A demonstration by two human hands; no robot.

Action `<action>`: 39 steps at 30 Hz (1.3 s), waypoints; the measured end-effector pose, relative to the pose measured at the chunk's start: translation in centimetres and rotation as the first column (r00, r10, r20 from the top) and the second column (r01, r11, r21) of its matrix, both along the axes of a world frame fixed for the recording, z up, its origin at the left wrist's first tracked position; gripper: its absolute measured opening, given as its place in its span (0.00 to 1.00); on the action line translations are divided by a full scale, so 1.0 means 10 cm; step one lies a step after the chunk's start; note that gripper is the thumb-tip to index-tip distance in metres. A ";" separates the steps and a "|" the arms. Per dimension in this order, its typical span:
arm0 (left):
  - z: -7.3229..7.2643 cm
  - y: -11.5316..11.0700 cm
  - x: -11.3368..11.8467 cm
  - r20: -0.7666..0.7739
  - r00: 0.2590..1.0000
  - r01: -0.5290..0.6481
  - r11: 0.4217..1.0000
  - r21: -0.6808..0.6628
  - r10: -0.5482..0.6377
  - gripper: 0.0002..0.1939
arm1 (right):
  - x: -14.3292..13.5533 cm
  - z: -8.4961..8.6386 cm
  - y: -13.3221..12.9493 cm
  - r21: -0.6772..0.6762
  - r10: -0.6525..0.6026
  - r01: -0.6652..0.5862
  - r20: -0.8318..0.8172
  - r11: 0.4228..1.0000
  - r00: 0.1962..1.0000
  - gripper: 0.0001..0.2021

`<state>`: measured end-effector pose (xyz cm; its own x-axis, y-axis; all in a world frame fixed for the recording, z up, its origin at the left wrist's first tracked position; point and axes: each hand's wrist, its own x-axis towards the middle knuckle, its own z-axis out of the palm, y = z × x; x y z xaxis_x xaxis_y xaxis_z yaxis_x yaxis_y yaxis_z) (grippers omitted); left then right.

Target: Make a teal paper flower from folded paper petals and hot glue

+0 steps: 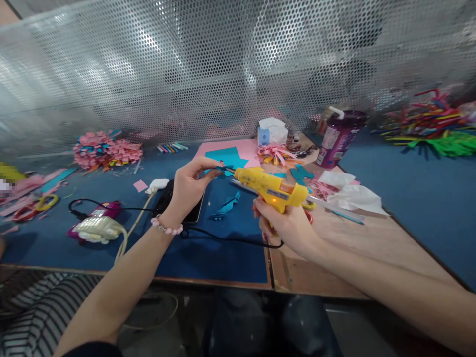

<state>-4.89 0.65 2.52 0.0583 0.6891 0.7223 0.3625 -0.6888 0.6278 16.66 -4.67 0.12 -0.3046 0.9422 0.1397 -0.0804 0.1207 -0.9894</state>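
While pinching teal paper (223, 168) with fingers of left hand (189, 186): gluing, apparently.
Glue gun (273, 188): grasped in fingers of right hand (284, 223).
Nozzle (236, 172): at paper, likely needs steady aim.

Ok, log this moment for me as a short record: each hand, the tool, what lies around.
left hand: pinching small blue paper piece
right hand: gripping yellow glue gun
gun light: glowing orange
nozzle: at the paper piece; contact unclear
below the hands: curled blue strip on the table
beside left wrist: dark flat device
back right: purple cup with straw
back centre: tissue box
behind table: perforated metal screen
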 end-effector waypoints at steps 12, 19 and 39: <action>-0.01 -0.01 0.00 -0.002 0.999 0.036 0.998 0.045 -0.036 0.05 | 0.01 -0.02 -0.01 0.008 0.003 -0.004 0.042 1.000 0.999 0.13; -0.01 -0.02 0.01 -0.001 0.999 0.054 0.998 0.043 -0.054 0.05 | 0.01 -0.03 0.00 -0.007 -0.004 0.004 0.056 1.000 0.998 0.12; -0.02 0.04 -0.03 -0.001 0.995 0.095 0.988 0.118 -0.095 0.05 | -0.01 -0.01 -0.02 0.068 0.013 -0.020 0.093 0.997 0.996 0.12</action>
